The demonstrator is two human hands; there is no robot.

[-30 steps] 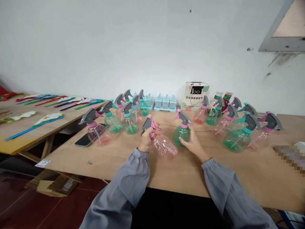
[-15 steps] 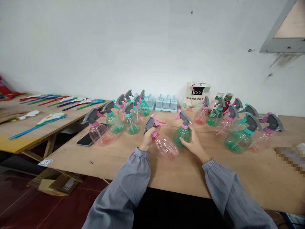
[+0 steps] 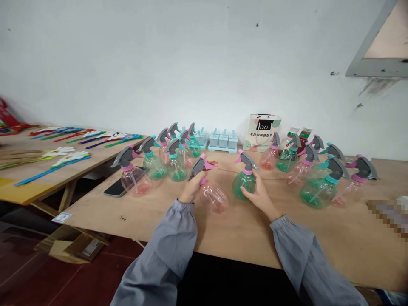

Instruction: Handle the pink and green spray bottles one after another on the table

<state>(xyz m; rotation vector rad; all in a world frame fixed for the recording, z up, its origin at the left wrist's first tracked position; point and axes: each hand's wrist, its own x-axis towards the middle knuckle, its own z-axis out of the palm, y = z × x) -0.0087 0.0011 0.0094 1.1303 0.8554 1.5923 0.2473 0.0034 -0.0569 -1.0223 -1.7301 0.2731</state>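
One pink bottle (image 3: 214, 197) leans in your left hand (image 3: 192, 187), which grips its neck; your right hand (image 3: 260, 196) clasps an upright green bottle (image 3: 242, 182), a narrow gap away. Bare table (image 3: 242, 238) runs toward you to the front edge; more bottles (image 3: 177, 170) stand left and right.

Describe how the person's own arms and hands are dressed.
Long, loose grey-blue fabric sleeves cover both arms, creased along their length and ending in gathered grey-blue fabric cuffs at the wrists. No markings show on them. The left hand and right hand are ungloved.
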